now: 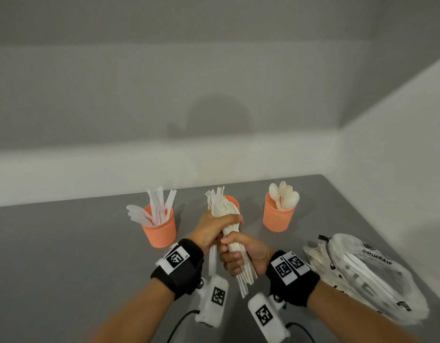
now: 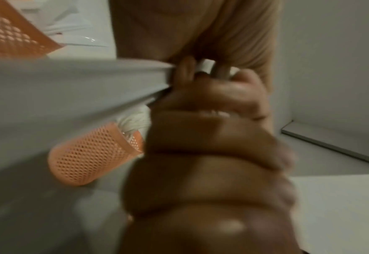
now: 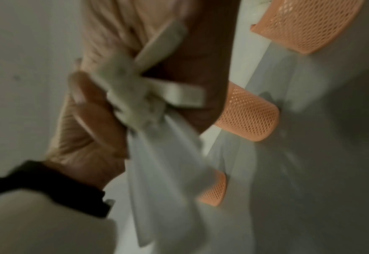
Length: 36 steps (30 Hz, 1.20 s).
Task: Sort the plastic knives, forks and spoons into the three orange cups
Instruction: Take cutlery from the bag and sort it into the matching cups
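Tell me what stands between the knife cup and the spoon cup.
In the head view, the middle orange cup stands between them, largely hidden by the bundle of forks both hands grip.

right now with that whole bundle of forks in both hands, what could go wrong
1. The fork bundle is thick; the left hand and right hand could let handles slip out below.
2. Lowering it may knock the middle orange cup, largely hidden behind it.
3. A few whiter handles hang apart, possibly knives.
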Each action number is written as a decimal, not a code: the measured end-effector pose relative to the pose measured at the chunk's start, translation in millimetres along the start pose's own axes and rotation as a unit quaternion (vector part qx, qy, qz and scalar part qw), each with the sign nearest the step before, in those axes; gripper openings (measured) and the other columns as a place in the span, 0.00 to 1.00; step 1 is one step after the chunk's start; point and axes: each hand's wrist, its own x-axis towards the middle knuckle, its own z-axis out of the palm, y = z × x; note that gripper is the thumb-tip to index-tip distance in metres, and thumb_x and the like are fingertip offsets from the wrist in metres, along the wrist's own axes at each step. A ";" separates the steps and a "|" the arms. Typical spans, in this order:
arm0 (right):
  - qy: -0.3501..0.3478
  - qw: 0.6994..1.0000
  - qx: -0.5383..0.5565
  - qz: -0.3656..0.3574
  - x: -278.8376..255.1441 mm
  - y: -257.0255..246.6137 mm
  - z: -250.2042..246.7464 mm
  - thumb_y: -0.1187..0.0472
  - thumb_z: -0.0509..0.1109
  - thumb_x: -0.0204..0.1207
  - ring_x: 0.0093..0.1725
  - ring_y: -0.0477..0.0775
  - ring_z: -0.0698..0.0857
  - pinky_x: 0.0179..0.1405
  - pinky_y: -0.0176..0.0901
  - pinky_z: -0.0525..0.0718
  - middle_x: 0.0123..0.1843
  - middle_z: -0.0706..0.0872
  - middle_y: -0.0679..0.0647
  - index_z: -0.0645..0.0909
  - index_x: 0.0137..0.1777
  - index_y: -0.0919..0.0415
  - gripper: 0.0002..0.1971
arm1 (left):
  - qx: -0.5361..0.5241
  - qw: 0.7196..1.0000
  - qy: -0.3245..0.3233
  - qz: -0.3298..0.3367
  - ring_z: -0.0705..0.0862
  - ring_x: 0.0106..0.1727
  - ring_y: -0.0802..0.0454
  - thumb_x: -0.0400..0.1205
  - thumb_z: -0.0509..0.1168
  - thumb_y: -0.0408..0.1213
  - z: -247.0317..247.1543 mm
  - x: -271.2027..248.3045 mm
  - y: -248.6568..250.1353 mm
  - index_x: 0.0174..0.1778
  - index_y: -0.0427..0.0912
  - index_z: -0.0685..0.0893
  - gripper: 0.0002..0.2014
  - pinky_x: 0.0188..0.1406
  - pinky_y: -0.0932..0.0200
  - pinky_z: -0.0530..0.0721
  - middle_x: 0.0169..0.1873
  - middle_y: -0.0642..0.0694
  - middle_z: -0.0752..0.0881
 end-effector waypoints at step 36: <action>0.278 0.941 -0.031 -0.189 16.4 5.1 -6.1 0.54 0.67 0.78 0.27 0.52 0.85 0.25 0.39 0.83 0.37 0.87 0.61 0.83 0.49 0.67 0.14 | 0.033 0.986 0.153 0.065 0.78 0.20 0.57 0.84 0.59 0.37 -6.6 24.1 -24.6 0.45 0.27 0.83 0.15 0.25 0.63 0.77 0.21 0.46 0.80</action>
